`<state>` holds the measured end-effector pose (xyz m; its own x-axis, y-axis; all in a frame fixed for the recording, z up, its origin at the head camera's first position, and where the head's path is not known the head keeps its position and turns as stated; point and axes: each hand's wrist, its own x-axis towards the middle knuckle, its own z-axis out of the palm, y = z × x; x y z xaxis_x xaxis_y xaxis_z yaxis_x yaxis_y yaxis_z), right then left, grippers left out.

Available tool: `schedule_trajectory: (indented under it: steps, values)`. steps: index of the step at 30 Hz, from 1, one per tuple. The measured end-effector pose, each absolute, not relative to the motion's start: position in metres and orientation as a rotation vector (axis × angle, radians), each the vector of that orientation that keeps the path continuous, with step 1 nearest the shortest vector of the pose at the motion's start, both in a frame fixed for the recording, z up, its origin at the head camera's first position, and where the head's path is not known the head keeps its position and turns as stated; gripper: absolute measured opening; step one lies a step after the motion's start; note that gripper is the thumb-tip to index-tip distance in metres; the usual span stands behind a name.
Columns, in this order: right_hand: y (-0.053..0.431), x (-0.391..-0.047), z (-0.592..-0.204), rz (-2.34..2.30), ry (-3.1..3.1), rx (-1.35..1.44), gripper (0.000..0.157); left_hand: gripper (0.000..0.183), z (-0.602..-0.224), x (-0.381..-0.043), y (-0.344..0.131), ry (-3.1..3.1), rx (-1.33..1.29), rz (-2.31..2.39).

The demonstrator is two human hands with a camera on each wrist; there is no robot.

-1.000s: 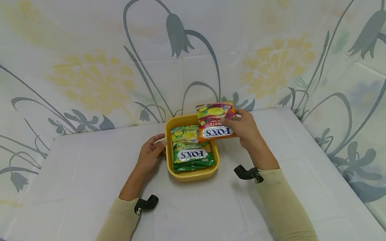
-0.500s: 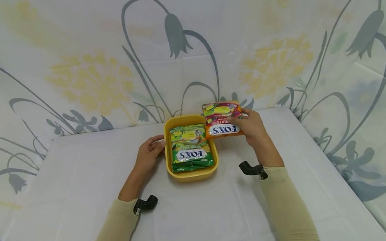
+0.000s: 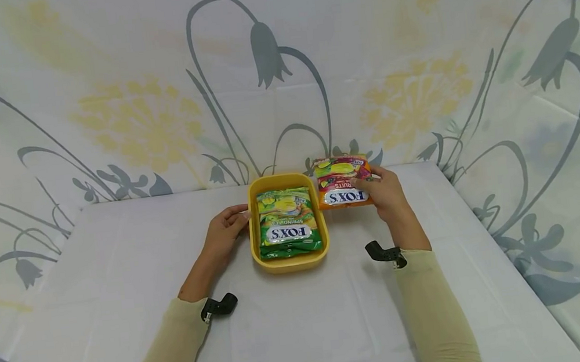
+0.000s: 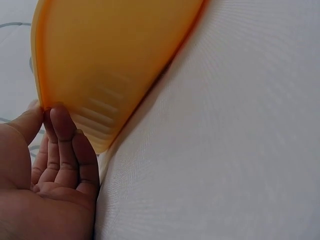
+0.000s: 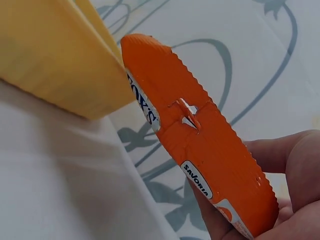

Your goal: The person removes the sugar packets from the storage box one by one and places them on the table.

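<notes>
In the head view a yellow plastic tray (image 3: 292, 266) stands on the table with a green Fox's candy bag (image 3: 287, 222) lying in it. My left hand (image 3: 224, 234) is at the tray's left side. The left wrist view shows its thumb and fingertips pinching the rim of the tray (image 4: 115, 55). To the right of the tray, my right hand (image 3: 388, 195) holds an orange and red Fox's candy bag (image 3: 338, 167) above the table. Seen edge-on in the right wrist view, that candy bag (image 5: 195, 130) sits between the thumb and fingers of my right hand (image 5: 300, 170).
A white cloth covers the table (image 3: 304, 331). Behind it and along both sides hangs a flower-patterned fabric (image 3: 387, 49), close to the tray's far end. Each wrist carries a small black camera mount, such as the right mount (image 3: 385, 253).
My right hand has moved the orange and red candy bag rightward, from over the tray's corner to beside it. More of the green bag now shows. The left hand stays on the rim.
</notes>
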<state>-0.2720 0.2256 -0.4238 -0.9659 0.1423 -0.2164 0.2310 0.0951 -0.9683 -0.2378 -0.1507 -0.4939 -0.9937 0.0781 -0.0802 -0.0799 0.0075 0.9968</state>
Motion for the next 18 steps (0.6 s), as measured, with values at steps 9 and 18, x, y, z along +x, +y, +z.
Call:
schedule_trajectory:
  steps: [9, 18]
  values:
    - [0.235, -0.279, -0.442, -2.055, 2.221, 0.441, 0.074, 0.042, -0.492, -0.237, -0.15, 2.118, -0.023, 2.155]
    - [0.241, -0.283, -0.456, -2.013, 2.21, 0.456, 0.075, 0.043, -0.495, -0.238, -0.15, 2.125, -0.02, 2.146]
